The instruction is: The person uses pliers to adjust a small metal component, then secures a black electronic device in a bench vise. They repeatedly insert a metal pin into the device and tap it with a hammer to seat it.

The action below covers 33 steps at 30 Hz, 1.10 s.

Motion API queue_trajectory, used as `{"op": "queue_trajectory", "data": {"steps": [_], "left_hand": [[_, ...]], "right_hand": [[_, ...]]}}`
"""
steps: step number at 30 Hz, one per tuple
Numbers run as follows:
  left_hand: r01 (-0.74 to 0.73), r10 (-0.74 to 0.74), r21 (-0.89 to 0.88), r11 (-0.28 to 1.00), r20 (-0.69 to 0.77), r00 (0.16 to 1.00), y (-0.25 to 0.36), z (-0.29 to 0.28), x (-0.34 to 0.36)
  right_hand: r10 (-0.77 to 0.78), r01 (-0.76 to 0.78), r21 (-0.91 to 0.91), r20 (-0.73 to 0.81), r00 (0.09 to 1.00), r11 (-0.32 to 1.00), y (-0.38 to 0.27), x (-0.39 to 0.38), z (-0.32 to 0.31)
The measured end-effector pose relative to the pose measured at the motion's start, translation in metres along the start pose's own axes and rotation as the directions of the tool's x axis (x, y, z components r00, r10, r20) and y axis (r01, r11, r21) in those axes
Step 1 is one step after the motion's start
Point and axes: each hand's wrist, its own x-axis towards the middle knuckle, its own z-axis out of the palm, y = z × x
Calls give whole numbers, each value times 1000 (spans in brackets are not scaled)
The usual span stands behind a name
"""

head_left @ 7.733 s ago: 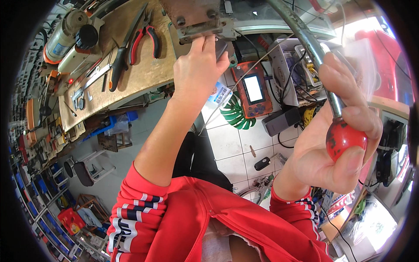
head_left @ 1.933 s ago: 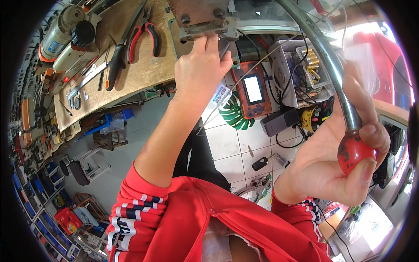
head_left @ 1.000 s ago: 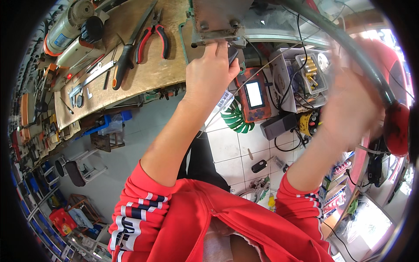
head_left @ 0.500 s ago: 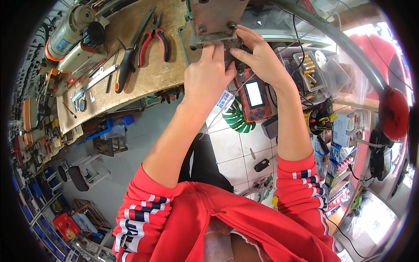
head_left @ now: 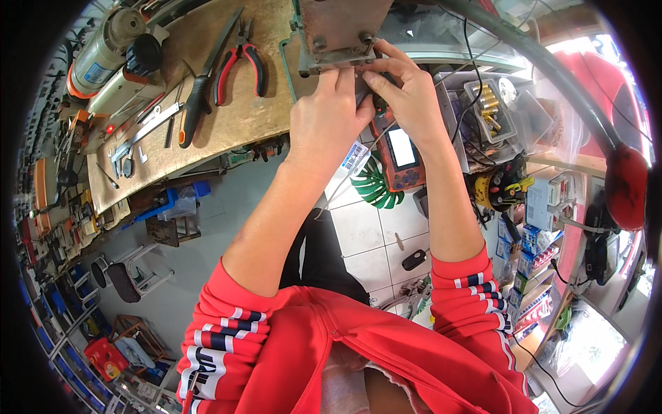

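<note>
A brown metal plate with bolts [head_left: 341,24], part of a fixture, stands at the top middle by the bench. My left hand [head_left: 327,121] is closed under its lower edge, two fingers running up beneath it and the thumb bent inward. Just right of it, my right hand [head_left: 410,96] is closed, thumb and index finger drawn together by the fixture's lower right corner. Between the two hands shows a small dark metal piece [head_left: 360,90]; the fingertips and most of it are hidden. A white printed label [head_left: 354,159] hangs below my left hand.
On the wooden bench [head_left: 241,131] lie red-handled pliers [head_left: 241,65], a black-and-orange handled tool [head_left: 197,110] and a caliper [head_left: 141,134]. An orange device with a lit screen [head_left: 403,155] sits beneath my right wrist. A lamp arm [head_left: 552,69] crosses the upper right, near a box of brass-coloured cylinders [head_left: 488,103].
My right hand and forearm have shifted a little left, its thumb and index finger closer together near the fixture. My left hand has barely moved.
</note>
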Motion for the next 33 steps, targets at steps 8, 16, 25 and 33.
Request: {"op": "queue_trajectory", "data": {"steps": [8,16,25,33], "left_hand": [[20,-20,-3,1000,14,1000,1,-1,1],[11,-11,-7,1000,3,1000,1,-1,0],[17,-16,-13,1000,19,1000,1,-2,1],[37,-35,-28,999,46,998,2,-4,1]], "right_hand": [[11,-13,-38,-56,998,999,-2,3,1],[-27,20,-85,-81,996,996,-2,3,4],[-42,31,-100,-103,994,995,-2,2,5],[-22,13,-79,-113,993,997,-4,2,7]]}}
